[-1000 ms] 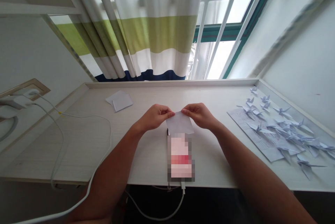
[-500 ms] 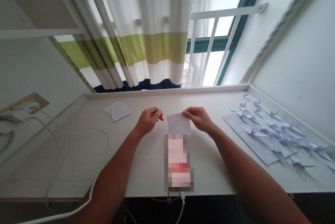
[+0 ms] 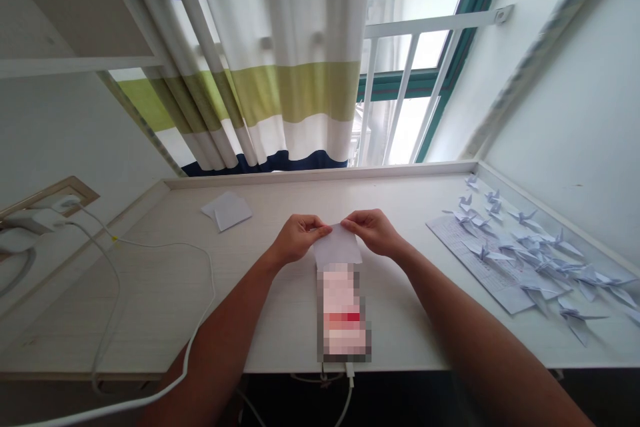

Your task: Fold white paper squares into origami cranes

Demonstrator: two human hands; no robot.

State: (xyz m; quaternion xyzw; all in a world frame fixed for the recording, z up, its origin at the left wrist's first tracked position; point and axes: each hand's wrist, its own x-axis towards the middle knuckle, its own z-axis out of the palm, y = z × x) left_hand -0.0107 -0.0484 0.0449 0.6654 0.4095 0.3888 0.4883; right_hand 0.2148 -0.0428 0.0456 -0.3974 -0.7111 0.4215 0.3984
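A square of white paper (image 3: 338, 248) is held up above the desk by its top edge. My left hand (image 3: 299, 238) is closed, pinching the paper's upper left corner between thumb and fingers. At the upper right corner my right hand (image 3: 374, 230) pinches the same paper, also closed. Just below the paper lies a phone-shaped object (image 3: 343, 314) with its face pixelated and a white cable plugged into its near end.
White paper squares (image 3: 234, 212) lie at the back left of the desk (image 3: 280, 197). Several folded paper cranes (image 3: 540, 250) cover the right side, some on a printed sheet (image 3: 477, 274). A white cable (image 3: 213, 270) runs from the wall socket across my left forearm.
My left hand has moved right and taken hold of the paper's left corner. The right hand has come slightly left and down, and the paper has shifted toward me.
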